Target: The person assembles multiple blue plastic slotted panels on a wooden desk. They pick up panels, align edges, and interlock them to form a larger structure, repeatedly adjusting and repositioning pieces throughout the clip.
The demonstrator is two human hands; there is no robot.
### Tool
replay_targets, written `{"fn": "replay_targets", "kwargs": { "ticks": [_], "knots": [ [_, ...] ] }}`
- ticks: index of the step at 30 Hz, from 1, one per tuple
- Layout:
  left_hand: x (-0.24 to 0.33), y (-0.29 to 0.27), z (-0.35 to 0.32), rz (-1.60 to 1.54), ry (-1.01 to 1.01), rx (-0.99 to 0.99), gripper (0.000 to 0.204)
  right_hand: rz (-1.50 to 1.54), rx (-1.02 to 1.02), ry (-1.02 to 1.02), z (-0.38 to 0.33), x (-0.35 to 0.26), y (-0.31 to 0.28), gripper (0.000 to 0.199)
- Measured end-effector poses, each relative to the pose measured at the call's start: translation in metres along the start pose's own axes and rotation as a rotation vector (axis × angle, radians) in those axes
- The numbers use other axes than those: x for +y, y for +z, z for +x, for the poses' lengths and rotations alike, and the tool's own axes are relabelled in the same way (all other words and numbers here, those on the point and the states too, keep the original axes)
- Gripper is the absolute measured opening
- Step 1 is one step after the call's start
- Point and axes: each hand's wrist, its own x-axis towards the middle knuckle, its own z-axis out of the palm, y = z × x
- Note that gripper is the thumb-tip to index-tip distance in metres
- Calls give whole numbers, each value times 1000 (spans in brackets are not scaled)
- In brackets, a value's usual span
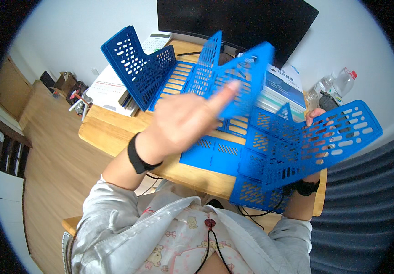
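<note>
With right hand [315, 117], partly hidden, brace the slotted blue panel [326, 142] over the desk's right side [320, 197]; with left hand [178, 119], one digit extended, gently guide the blurred panel [253, 68] mid-desk; impossible to tell either pinch.

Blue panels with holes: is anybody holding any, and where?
The right hand holds the right-hand panel from behind, near its upper edge. The left hand overlaps the blurred middle panel; whether its grip is on it can't be told.

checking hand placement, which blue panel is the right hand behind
The slotted panel farthest right: the right hand shows through its slots. The blurred panel is by the left hand; the darker panel stands far left.
</note>
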Motion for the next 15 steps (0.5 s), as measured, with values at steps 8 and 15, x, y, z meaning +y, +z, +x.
{"fn": "replay_targets", "kwargs": {
  "ticks": [8,15],
  "knots": [
    [37,25,11,42,169,-172,50,-301,463,-308,-3,38,36,51],
    [45,35,7,-46,136,-198,50,-113,218,-467,15,46,44,52]
  ]
}}
